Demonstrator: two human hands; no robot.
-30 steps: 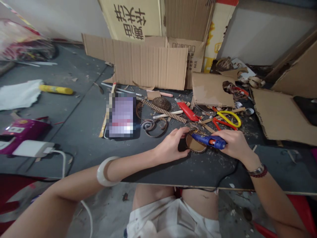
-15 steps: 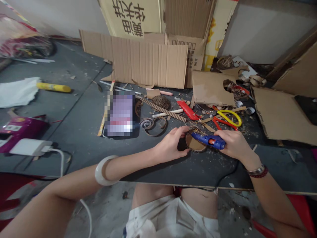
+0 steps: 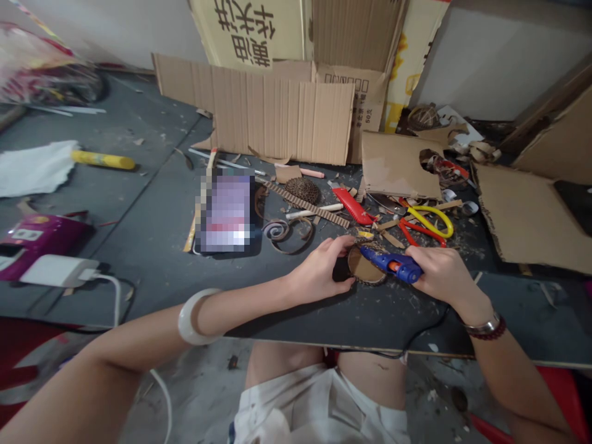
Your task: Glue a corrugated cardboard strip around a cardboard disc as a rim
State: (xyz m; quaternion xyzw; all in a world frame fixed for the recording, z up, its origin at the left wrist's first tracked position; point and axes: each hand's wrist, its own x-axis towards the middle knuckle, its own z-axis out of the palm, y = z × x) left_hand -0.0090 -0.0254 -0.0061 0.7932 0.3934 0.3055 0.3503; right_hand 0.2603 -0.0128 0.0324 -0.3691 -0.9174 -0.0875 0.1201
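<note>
Gluing seems midway: right hand [image 3: 439, 274] grips the glue gun [image 3: 391, 264], nozzle over the cardboard disc [image 3: 361, 272], which left hand [image 3: 321, 271] pinches flat on the worktop [image 3: 161, 259].

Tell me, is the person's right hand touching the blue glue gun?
Touching. The head view shows the right hand closed around the blue glue gun at its rear end, with no gap.

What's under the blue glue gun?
A round cardboard disc lies under the glue gun, held by the left hand. The right hand grips the gun, which hides the disc's right edge.
</note>
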